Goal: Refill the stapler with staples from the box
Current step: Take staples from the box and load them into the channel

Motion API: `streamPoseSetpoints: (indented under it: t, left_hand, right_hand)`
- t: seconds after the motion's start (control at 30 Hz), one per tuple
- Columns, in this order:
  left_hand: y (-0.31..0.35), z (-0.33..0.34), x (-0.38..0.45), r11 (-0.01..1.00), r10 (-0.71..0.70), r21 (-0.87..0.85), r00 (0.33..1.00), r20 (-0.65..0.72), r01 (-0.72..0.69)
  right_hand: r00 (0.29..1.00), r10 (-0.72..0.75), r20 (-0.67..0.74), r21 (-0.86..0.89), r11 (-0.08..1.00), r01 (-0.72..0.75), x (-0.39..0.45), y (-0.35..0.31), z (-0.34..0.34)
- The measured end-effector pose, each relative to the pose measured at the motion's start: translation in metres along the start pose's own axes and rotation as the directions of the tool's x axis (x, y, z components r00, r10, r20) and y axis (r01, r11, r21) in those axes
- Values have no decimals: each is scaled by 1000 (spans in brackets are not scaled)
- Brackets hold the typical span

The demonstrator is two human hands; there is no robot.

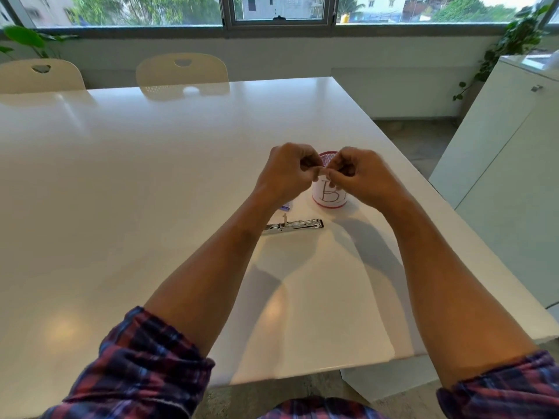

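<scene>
White counter [151, 192] carries your stapler [292, 226] (opened); your left hand [289, 173] and right hand [361, 176] pinch something tiny together.

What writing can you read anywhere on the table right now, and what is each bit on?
"B": large handwritten letter on the white band of the red mesh cup; the right hand covers anything after it.
Small blue and white box by the left hand: mostly hidden, any print too small to read.
Stapler: no readable marking.
</scene>
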State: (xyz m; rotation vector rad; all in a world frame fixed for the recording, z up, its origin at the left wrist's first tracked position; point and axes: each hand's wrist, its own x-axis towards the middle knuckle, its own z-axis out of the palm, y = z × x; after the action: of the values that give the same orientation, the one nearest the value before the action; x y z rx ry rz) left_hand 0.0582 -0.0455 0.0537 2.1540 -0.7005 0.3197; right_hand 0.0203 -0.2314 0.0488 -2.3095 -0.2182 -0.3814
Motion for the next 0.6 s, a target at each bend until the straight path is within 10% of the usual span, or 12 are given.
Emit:
streamPoseSetpoints:
  t: [0.6]
  left_hand:
    - [1, 33, 39, 993, -98, 63, 995, -15, 98]
  right_hand:
    - [997, 6, -79, -310, 950, -30, 33, 8, -12]
